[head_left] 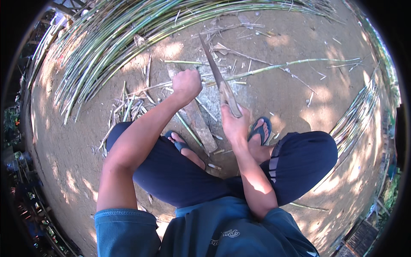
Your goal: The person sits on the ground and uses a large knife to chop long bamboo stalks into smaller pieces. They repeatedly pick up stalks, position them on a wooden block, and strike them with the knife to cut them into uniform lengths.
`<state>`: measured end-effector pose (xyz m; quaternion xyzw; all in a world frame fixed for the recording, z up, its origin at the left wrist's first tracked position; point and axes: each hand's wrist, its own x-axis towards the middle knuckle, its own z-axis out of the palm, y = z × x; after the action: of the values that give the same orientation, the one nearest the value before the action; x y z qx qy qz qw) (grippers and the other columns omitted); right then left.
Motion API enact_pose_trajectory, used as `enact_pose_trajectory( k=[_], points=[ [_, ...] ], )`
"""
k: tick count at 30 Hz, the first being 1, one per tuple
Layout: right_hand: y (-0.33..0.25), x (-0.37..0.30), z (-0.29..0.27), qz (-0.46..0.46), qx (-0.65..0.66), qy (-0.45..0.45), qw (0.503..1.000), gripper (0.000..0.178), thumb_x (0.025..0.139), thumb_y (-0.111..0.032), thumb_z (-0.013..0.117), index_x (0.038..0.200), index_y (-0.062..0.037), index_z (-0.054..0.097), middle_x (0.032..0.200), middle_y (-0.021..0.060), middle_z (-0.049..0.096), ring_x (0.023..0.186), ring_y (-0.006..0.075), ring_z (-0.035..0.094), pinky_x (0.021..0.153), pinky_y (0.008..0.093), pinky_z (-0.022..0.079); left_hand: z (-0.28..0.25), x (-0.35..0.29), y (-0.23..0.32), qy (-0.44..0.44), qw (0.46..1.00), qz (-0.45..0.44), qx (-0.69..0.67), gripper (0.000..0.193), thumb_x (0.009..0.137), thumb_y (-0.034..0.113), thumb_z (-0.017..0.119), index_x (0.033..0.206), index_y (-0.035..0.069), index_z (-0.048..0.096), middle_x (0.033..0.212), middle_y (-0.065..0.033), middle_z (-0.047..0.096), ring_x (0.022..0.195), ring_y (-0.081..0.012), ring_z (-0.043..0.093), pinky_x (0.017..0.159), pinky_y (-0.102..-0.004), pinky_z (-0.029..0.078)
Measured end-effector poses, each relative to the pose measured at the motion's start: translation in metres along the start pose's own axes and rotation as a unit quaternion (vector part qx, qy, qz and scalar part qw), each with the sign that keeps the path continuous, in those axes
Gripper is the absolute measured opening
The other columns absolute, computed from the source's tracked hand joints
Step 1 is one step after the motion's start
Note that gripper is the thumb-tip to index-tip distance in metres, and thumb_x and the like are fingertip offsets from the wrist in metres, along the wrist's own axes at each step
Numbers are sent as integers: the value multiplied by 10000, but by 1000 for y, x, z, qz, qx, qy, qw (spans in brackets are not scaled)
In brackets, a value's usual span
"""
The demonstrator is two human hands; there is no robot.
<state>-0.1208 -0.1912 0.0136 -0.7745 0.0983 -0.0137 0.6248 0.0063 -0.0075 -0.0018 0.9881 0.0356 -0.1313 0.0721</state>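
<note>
In my right hand (235,121) is the wooden handle of a long knife (212,64). Its dark, tapering blade points up and away from me. My left hand (187,83) is a closed fist around a thin green bamboo pole (274,67), which stretches off to the far right. The knife's blade crosses above this pole, just right of my fist; whether the two touch I cannot tell. Below my hands a flat wooden board (199,128) lies on the ground between my feet, with a thin green stick (188,128) along it.
A large heap of long green bamboo poles (102,55) spreads across the far left. Short cut pieces (130,107) lie beside my left knee. Another bundle of thin poles (357,113) rests at the right. Twigs and chips litter the dirt ground (295,103).
</note>
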Motion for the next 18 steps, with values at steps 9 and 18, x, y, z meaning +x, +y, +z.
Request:
enact_pose_trajectory(
  k=[9,18],
  points=[
    [76,-5,-3,-32,58,232,970,193,942,-110,598,804,22,575,619,-6,507,553,79,479,493,267,353,24,16,-40,-85,995,13,54,232,799,143,623,973,16,708,989,-202,703,945,-341,692,828,-425,556],
    [137,-16,31,171,-346,68,920,477,803,-351,706,1070,28,593,901,210,681,898,389,663,762,473,507,-3,12,-26,-53,995,46,67,187,796,136,631,907,11,714,956,-200,706,923,-346,695,806,-422,561]
  ],
)
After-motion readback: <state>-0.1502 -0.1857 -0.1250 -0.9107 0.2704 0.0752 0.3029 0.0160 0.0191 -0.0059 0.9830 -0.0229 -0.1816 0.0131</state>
